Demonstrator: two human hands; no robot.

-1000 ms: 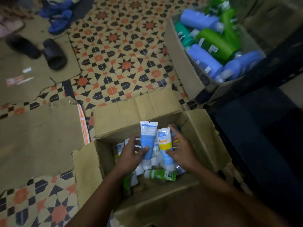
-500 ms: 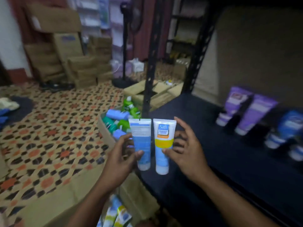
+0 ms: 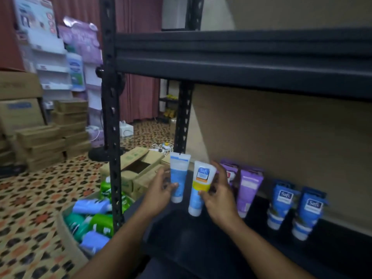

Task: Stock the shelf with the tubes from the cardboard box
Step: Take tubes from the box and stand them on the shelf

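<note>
My left hand (image 3: pixel 159 193) grips a blue and white tube (image 3: pixel 178 175), cap down, above the left end of the black shelf (image 3: pixel 201 244). Right beside it my right hand (image 3: pixel 220 200) holds a blue tube with a yellow band (image 3: pixel 199 188), also cap down. Both tubes hang just over the shelf board. Behind my right hand two purple tubes (image 3: pixel 248 188) lean on the brown back panel, and two blue tubes (image 3: pixel 281 202) stand further right. The cardboard box the tubes came from is out of view.
A black perforated shelf post (image 3: pixel 110 117) rises just left of my hands, and an upper shelf board (image 3: pixel 241 63) hangs overhead. On the patterned floor a cardboard box of green and blue bottles (image 3: pixel 90 220) sits by the post. Stacked cartons (image 3: pixel 40 133) stand at the left.
Both hands have lifted the two tubes out of the cardboard box and carried them up and right over the shelf. My view rose from the floor to the shelf.
</note>
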